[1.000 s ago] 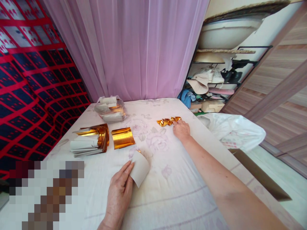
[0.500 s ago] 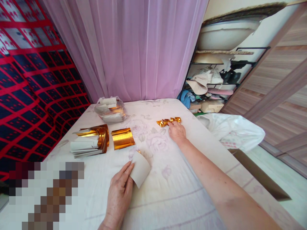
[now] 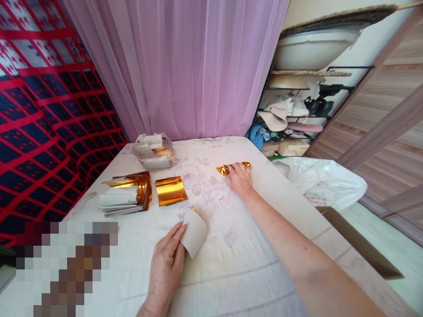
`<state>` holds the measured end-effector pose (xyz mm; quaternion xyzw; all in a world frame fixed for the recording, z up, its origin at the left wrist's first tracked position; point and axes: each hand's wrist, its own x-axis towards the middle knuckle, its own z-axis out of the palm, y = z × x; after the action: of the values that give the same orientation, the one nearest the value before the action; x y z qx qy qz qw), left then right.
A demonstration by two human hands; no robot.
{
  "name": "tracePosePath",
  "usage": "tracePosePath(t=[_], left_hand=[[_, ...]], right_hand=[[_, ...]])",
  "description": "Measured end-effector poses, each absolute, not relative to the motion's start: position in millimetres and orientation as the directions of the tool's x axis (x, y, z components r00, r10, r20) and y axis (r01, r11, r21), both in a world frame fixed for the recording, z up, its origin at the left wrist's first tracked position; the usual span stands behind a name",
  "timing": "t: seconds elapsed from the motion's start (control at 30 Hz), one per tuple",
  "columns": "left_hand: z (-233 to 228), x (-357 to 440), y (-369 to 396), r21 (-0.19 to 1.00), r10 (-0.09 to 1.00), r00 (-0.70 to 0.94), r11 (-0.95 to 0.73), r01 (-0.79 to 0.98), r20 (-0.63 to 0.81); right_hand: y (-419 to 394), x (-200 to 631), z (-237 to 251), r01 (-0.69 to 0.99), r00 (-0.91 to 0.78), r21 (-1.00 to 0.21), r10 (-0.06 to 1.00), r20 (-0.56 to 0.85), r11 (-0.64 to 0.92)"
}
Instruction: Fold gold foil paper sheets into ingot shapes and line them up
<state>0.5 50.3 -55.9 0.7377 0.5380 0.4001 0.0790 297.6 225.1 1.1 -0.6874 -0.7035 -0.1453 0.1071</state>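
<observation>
My left hand (image 3: pixel 165 264) pinches a curled white sheet (image 3: pixel 194 232) at its near edge, thumb on top. My right hand (image 3: pixel 239 178) rests flat, fingers together, touching the folded gold pieces (image 3: pixel 228 167) near the bed's far right edge. Open bedsheet (image 3: pixel 238 246) lies between both hands. A gold sheet (image 3: pixel 170 190) and paper stack (image 3: pixel 127 193) sit left.

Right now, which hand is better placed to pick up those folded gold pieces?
Probably the right hand: its fingers already rest on the folded gold pieces. The left hand is nearer, holding a curled sheet.
</observation>
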Motion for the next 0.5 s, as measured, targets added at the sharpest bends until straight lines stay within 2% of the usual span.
tracePosePath(t=[0.17, 0.5], left_hand=[[-55, 1, 50, 0.544, 0.85, 0.1, -0.417, 0.728, 0.517], [-55, 3, 51, 0.534, 0.839, 0.091, -0.421, 0.733, 0.536]], right_hand=[[232, 292, 1, 0.996, -0.08, 0.06, 0.937, 0.341, 0.063], [228, 286, -2, 0.999, -0.04, 0.029, 0.918, 0.394, 0.031]])
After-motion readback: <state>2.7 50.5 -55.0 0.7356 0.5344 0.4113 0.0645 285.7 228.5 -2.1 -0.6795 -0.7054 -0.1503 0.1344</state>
